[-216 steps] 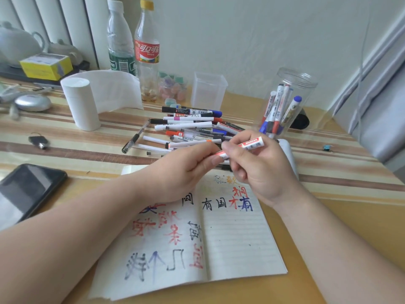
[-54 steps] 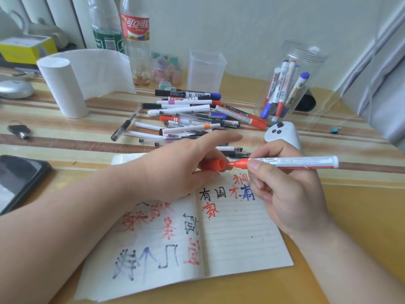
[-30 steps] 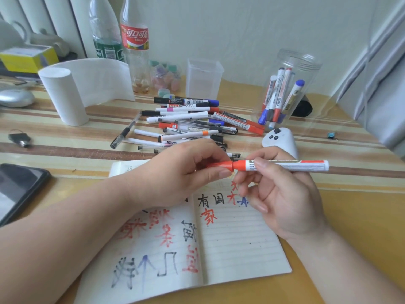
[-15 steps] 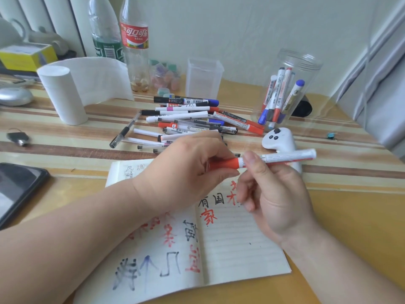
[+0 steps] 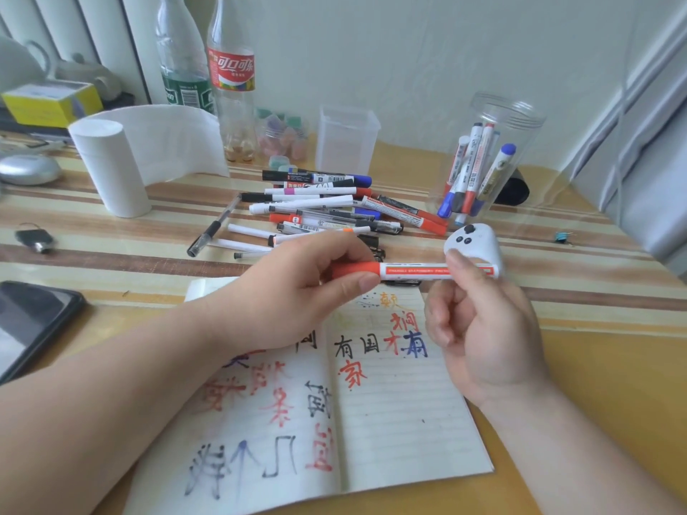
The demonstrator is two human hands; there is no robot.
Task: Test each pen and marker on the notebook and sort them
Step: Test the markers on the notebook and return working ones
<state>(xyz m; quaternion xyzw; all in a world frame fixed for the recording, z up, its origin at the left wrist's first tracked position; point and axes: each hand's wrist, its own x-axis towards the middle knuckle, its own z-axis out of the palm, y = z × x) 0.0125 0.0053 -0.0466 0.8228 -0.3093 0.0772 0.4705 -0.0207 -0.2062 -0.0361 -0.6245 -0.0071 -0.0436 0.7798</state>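
Both hands hold one red-capped white marker (image 5: 412, 271) level above the open notebook (image 5: 401, 414). My left hand (image 5: 297, 291) grips the red cap end between thumb and fingers. My right hand (image 5: 483, 328) pinches the white barrel, thumb on top. The notebook's lined pages carry red, black and blue test characters. Behind the hands lies a pile of pens and markers (image 5: 319, 210). A clear round jar (image 5: 487, 158) at the right holds several markers upright.
An empty clear square container (image 5: 347, 139) stands behind the pile. Two bottles (image 5: 230, 76), a paper roll (image 5: 107, 169), a phone (image 5: 29, 325), a key fob (image 5: 35, 239) and a white controller (image 5: 474, 243) sit on the striped table. A curtain hangs at right.
The red cap, held apart from the tip 1.8 s ago, now sits on the marker. A new red character stands on the right page. Both hands rose slightly.
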